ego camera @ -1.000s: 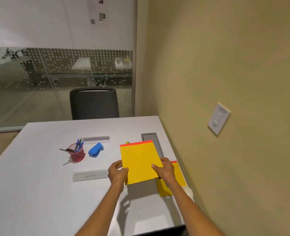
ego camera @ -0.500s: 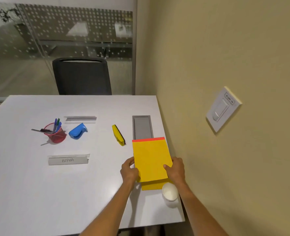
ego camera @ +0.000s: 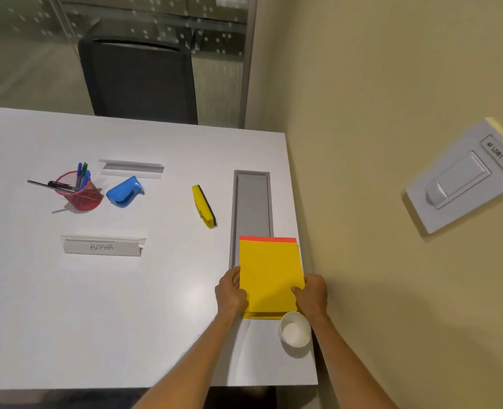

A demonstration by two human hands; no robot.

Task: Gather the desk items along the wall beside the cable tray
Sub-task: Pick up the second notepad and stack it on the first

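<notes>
A yellow notepad [ego camera: 269, 270] with a red top strip lies on a second yellow pad whose edge shows beneath it, next to the wall. Its far end overlaps the near end of the grey cable tray [ego camera: 251, 202]. My left hand [ego camera: 231, 290] grips the pad's left edge and my right hand [ego camera: 310, 293] grips its right edge. A yellow stapler [ego camera: 204, 206] lies left of the tray. A blue tape dispenser [ego camera: 124, 191] and a red mesh pen cup [ego camera: 77, 190] sit further left. A white cup [ego camera: 294, 332] stands just below the pads.
Two folded name cards rest on the white desk [ego camera: 96, 320], one marked ALPHA [ego camera: 102, 246], one behind the dispenser [ego camera: 132, 168]. A dark chair [ego camera: 138, 78] stands at the far edge. A light switch [ego camera: 463, 178] is on the wall at right.
Both hands carried the yellow pad right and down onto the second pad by the wall. The view tilted downward, bringing the stapler and white cup into sight.
</notes>
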